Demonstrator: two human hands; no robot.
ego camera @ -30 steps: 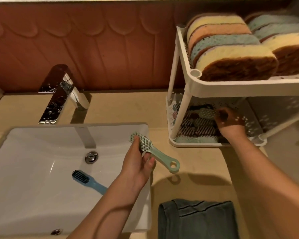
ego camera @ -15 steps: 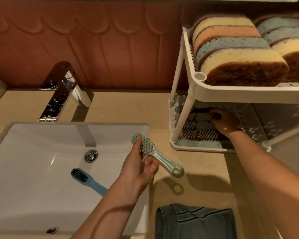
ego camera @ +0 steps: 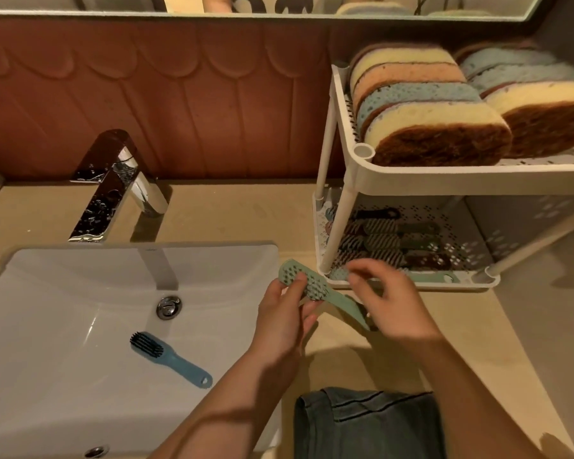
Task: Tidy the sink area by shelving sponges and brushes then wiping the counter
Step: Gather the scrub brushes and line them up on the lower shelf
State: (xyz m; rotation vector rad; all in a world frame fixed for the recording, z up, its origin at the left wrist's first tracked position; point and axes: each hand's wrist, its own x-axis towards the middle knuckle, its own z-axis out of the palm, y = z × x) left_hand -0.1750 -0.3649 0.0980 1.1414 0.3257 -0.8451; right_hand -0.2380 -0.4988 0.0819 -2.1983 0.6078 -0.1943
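Observation:
My left hand point(ego camera: 279, 319) pinches the head of a pale green brush point(ego camera: 312, 288) over the counter, just right of the sink. My right hand point(ego camera: 395, 309) has come over the brush's handle with its fingers curled round it, and the handle's end is hidden under the hand. A blue brush point(ego camera: 169, 361) lies in the white sink point(ego camera: 47, 326). Several brushes point(ego camera: 385, 243) lie on the lower shelf of the white rack point(ego camera: 411, 180). Several sponges point(ego camera: 428, 127) stand on its top shelf. A folded dark grey cloth point(ego camera: 368, 425) lies on the counter near me.
A chrome faucet point(ego camera: 113, 187) stands behind the sink at the left. The beige counter point(ego camera: 246, 210) runs back to a brown tiled wall. The rack stands at the back right against that wall.
My right hand has left the lower shelf and come down and forward onto the green brush's handle. My left hand has kept hold of the brush head.

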